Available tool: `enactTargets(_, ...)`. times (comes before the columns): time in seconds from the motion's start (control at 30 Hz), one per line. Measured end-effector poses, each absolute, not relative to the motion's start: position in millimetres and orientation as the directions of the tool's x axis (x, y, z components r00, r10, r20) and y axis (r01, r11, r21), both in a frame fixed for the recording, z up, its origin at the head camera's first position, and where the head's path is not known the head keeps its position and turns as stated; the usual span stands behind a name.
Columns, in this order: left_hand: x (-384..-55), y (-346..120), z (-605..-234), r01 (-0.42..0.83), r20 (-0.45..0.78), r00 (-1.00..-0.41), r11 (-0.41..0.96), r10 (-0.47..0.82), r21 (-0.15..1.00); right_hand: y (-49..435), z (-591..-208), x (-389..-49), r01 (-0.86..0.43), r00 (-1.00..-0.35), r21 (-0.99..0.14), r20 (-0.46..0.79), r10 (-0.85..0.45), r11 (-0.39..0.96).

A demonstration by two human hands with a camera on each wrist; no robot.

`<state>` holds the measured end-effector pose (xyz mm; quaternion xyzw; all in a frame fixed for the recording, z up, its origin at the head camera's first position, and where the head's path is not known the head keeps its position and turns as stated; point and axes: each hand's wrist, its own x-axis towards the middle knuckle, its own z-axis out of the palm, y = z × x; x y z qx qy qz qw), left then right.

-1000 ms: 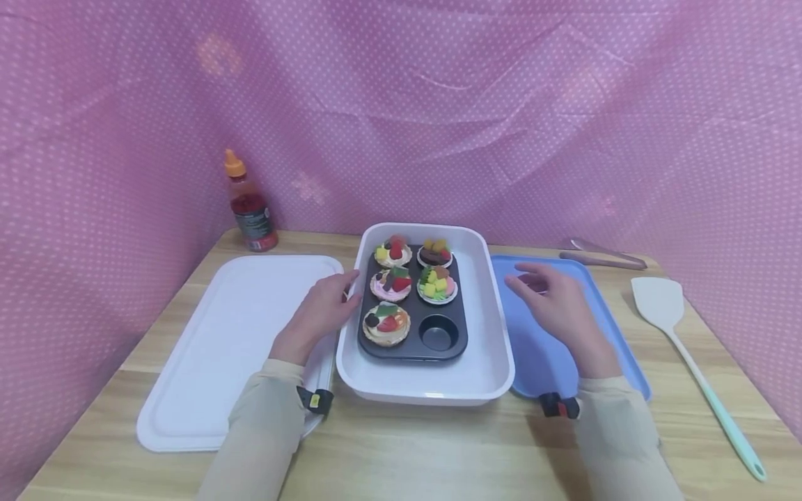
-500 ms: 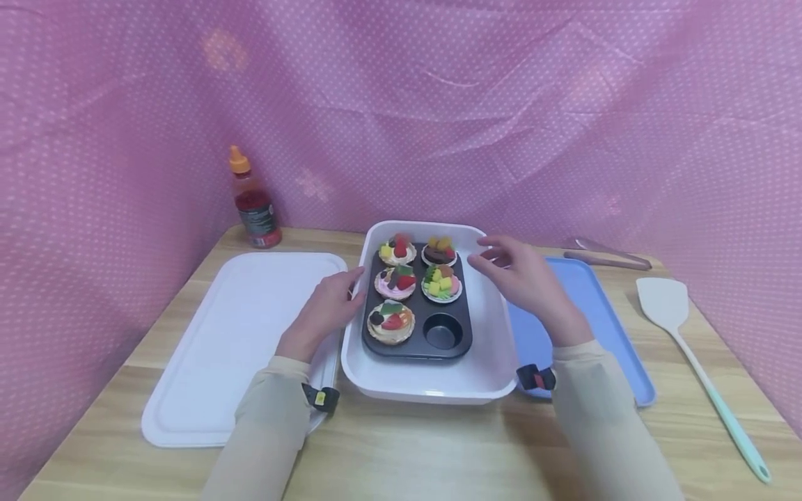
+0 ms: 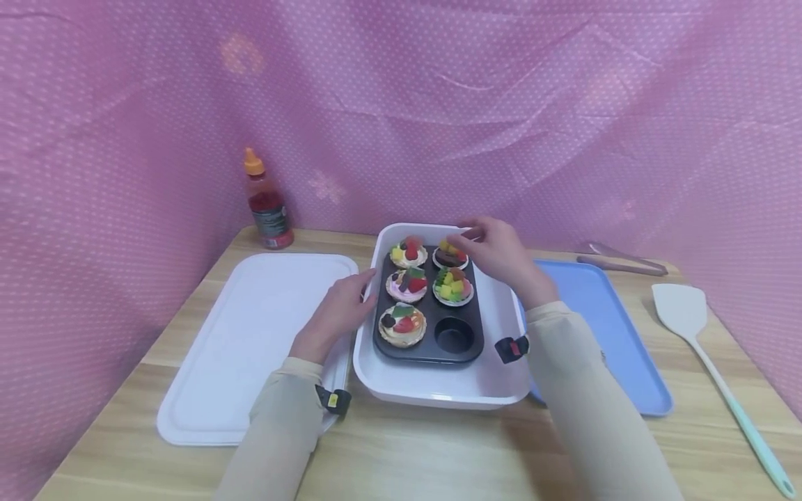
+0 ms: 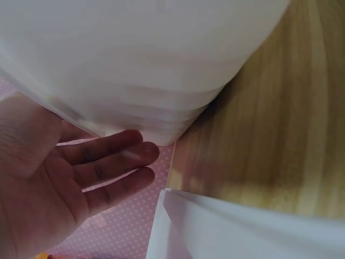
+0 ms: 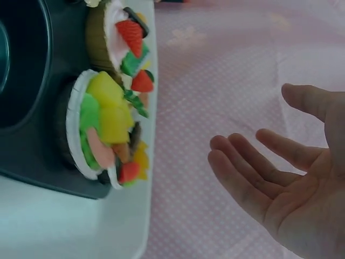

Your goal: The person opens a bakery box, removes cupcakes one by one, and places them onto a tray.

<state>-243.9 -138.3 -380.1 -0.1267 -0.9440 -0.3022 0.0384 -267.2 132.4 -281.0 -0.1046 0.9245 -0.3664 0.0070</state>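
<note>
A dark muffin tin (image 3: 429, 348) lies inside a white rectangular tub (image 3: 438, 396). Small fruit-topped tarts sit in its cups, among them a chocolate tart (image 3: 450, 257) at the far right and a tart with yellow and green pieces (image 3: 453, 287) before it. The front-right cup (image 3: 454, 335) holds no tart. My right hand (image 3: 501, 257) hovers above the far-right tart, fingers spread and apart from it in the right wrist view. My left hand (image 3: 335, 313) is at the tub's left side, its fingers (image 4: 116, 167) loosely extended by the outer wall; contact is hard to tell.
A white tray (image 3: 250, 348) lies left of the tub and a blue tray (image 3: 595, 327) right of it. Tongs (image 3: 620, 264) and a white spatula (image 3: 679, 309) lie farther right. A sauce bottle (image 3: 269, 209) stands at the back left before a pink curtain (image 3: 401, 104).
My right hand has moved left, from above the blue tray to above the tub's far-right tart. The left hand has stayed by the tub's left side. The head view has shifted slightly.
</note>
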Motion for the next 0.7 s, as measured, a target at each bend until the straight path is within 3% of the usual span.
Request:
enactTargets(0.33,-244.3,-138.2,-382.7,0.266,0.156,-0.964,0.785,0.215,0.559,110.4,-288.6,-292.8,-0.138,-0.98,-0.723,-0.002,-0.201,0.677)
enactTargets(0.7,-242.1,-138.1,-379.6,0.27,0.159,-0.963,0.782,0.219,0.562,92.8,-305.9,-314.1,-0.148,-0.983,-0.759,0.046,-0.175,0.633)
